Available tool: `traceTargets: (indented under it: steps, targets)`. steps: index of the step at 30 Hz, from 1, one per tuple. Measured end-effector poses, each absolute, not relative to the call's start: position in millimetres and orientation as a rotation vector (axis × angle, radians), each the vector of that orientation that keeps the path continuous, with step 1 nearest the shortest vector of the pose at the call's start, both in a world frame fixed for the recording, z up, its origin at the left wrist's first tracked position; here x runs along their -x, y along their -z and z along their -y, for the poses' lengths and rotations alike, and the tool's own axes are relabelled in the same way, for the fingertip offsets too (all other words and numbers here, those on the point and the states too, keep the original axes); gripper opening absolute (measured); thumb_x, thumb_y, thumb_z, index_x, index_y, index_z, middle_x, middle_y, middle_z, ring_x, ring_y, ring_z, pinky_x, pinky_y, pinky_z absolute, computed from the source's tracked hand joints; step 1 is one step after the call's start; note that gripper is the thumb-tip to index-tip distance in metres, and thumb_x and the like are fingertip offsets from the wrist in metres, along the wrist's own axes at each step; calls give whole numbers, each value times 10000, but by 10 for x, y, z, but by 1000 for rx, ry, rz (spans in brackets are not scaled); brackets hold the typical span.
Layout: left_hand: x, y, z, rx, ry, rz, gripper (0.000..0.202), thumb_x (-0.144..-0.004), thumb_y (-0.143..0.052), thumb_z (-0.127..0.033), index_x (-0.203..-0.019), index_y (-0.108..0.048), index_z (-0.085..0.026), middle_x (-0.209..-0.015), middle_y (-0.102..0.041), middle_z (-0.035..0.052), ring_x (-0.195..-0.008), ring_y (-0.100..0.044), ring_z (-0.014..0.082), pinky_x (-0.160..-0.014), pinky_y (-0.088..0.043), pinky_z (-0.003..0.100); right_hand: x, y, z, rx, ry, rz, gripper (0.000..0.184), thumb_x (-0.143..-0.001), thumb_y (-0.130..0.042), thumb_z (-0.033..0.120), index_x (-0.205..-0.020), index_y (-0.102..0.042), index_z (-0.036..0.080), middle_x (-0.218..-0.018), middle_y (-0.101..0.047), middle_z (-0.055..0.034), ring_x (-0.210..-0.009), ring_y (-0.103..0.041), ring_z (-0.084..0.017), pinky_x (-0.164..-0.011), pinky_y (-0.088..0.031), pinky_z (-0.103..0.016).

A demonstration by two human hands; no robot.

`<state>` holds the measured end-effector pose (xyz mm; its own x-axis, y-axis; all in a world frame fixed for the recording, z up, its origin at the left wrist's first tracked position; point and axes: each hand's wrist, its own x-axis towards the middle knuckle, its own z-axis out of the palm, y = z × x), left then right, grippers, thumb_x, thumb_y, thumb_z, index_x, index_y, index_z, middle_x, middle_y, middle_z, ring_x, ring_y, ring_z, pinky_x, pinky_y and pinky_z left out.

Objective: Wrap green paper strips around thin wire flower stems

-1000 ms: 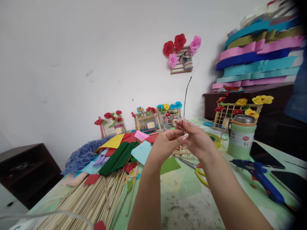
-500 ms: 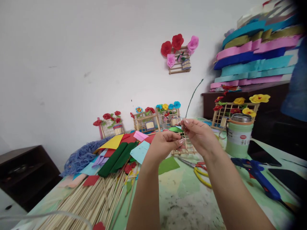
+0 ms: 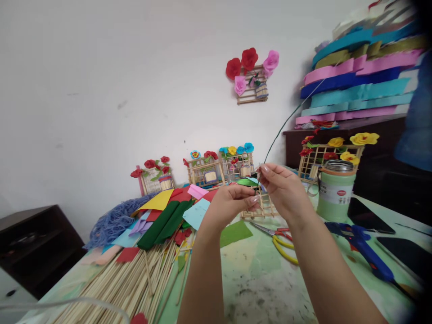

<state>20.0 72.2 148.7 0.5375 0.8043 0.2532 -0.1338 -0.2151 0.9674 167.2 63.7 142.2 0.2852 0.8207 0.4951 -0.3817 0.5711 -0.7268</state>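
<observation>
thin green wire (image 3: 277, 135), slanting up-right, seemingly pinched

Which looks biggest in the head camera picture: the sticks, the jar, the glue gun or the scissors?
1. Sticks, by far the largest.
2. Jar and glue gun look about alike. The gun lies nearer the camera, so I won't rank them.
3. Scissors, the smallest.

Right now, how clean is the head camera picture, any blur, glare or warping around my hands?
Head view: soft, even light, no glare or hard shadows; wide-angle warping stretches the bamboo sticks at the bottom edge; the right edge darkens into a vignette; left hand and right hand look sharp, but the green wire they pinch fades to a faint line toward its far end.
</observation>
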Motion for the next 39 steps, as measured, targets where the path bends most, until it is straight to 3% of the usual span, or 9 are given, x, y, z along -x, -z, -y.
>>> traceTargets:
  steps: [8, 15, 23, 30, 39]
  targets:
    - [-175, -1478, -732, -1686, -906, -641, 237, -655, -767, -356, -673, -703, -128, -632, -686, 70, -558, -601, 109, -575, -488, 229, -1698, -1472, -607, 508, -790, 894, 124, -692, -742, 337, -703, -663, 243, -755, -632, 13, -710, -565, -122, -753, -457, -284]
    - [-176, -1512, -678, -1626, -1021, -623, 187, -657, -749, -296, -642, -663, -131, -578, -664, 46, -523, -599, 94, -554, -484, 207, -1725, -1427, -594, 551, -956, 1139, 148, -711, -748, 358, -727, -721, 214, -815, -689, -16, -795, -583, -134, -821, -433, -281]
    - [-174, -1506, -615, -1729, -1068, -684, 174, -707, -710, -279, -650, -644, -128, -595, -667, 44, -542, -610, 96, -567, -495, 205, -1671, -1433, -603, 586, -893, 1086, 253, -633, -807, 355, -556, -626, 196, -606, -581, 26, -642, -496, -112, -697, -383, -273]
    - [-145, -1548, -608, -1648, -1050, -591, 164, -707, -716, -255, -660, -637, -119, -574, -666, 17, -522, -609, 72, -547, -494, 168, -1679, -1427, -583, 507, -982, 1206, 191, -687, -770, 381, -710, -719, 199, -758, -668, -6, -726, -541, -120, -715, -398, -265]
    - [-166, -1536, -591, -1655, -1054, -594, 169, -703, -725, -251, -659, -637, -114, -573, -665, 13, -531, -614, 73, -556, -507, 172, -1610, -1443, -559, 499, -951, 1167, 251, -662, -795, 333, -562, -621, 182, -603, -604, 24, -594, -497, -92, -614, -381, -243]
